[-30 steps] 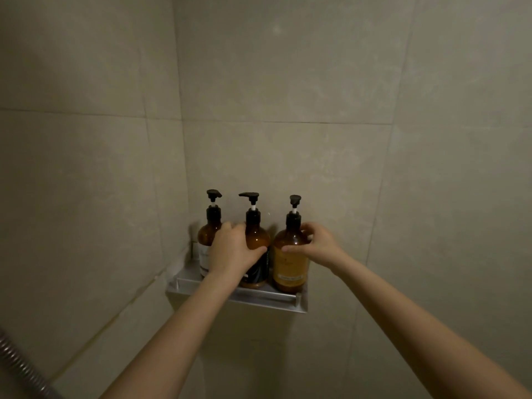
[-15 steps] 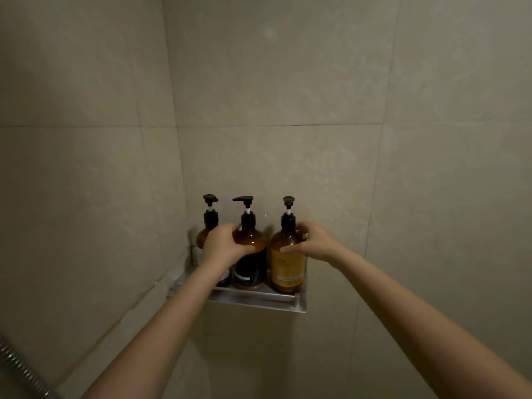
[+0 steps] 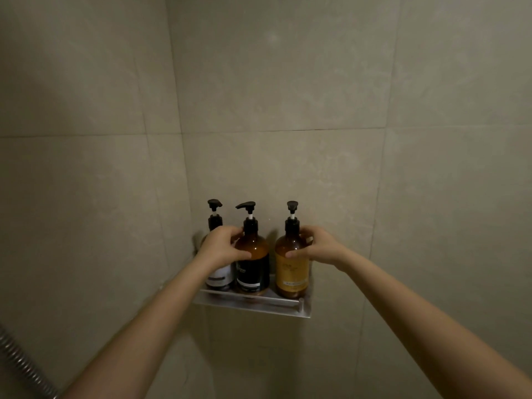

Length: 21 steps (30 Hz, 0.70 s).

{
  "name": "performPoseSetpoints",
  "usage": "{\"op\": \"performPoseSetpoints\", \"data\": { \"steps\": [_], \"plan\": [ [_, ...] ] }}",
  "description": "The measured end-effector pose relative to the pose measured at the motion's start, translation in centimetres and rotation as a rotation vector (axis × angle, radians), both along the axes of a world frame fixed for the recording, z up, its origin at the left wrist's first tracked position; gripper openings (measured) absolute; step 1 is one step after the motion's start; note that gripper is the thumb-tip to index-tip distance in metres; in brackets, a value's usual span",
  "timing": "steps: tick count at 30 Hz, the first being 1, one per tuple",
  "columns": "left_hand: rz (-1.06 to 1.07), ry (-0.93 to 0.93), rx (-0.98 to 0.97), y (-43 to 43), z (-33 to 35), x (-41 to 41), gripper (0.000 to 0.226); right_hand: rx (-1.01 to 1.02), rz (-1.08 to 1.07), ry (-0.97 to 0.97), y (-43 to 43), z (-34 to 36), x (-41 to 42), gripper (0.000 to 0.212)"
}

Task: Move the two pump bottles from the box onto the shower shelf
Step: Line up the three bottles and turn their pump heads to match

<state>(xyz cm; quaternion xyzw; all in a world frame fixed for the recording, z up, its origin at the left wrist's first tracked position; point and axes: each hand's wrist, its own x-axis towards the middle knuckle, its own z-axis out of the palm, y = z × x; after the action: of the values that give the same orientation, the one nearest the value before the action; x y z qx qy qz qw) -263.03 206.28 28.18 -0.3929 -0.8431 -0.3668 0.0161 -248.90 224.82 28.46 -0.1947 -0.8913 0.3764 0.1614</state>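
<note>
Amber black-labelled pump bottle (image 3: pixel 253 272), gripped by your left hand (image 3: pixel 221 249), and yellow-labelled pump bottle (image 3: pixel 292 272), by your right hand (image 3: pixel 319 249), stand on the metal shower shelf (image 3: pixel 259 305); a jerky release could topple them.

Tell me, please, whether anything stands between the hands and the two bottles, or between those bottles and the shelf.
Nothing visible does. The left hand grips the black-label bottle and the right hand grips the yellow-label bottle; both appear to stand on the shelf, beside a third bottle.
</note>
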Motion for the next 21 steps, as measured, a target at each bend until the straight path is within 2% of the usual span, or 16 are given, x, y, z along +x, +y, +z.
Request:
{"op": "performPoseSetpoints", "data": {
  "steps": [4, 9, 12, 18, 21],
  "plan": [
    [0.019, 0.046, 0.033, 0.3, -0.4, 0.5, 0.065, -0.017, 0.024, -0.003, 0.1, 0.2, 0.2, 0.069],
    [0.042, 0.154, 0.017, 0.8, -0.5, 1.5, 0.044, -0.030, 0.070, -0.004, 0.3, 0.2, 0.4, 0.061],
    [0.012, 0.116, -0.003, 0.7, 0.1, 1.2, 0.038, -0.038, 0.086, 0.003, 0.2, 0.2, 0.4, 0.057],
    [-0.072, 0.020, -0.040, 0.8, 0.2, 0.1, 0.040, -0.054, 0.101, -0.012, 0.3, 0.4, 0.4, 0.055],
    [-0.072, 0.015, -0.020, 0.8, 0.1, -0.2, 0.028, -0.062, 0.113, -0.016, 0.4, 0.4, 0.5, 0.052]
  ]
}}
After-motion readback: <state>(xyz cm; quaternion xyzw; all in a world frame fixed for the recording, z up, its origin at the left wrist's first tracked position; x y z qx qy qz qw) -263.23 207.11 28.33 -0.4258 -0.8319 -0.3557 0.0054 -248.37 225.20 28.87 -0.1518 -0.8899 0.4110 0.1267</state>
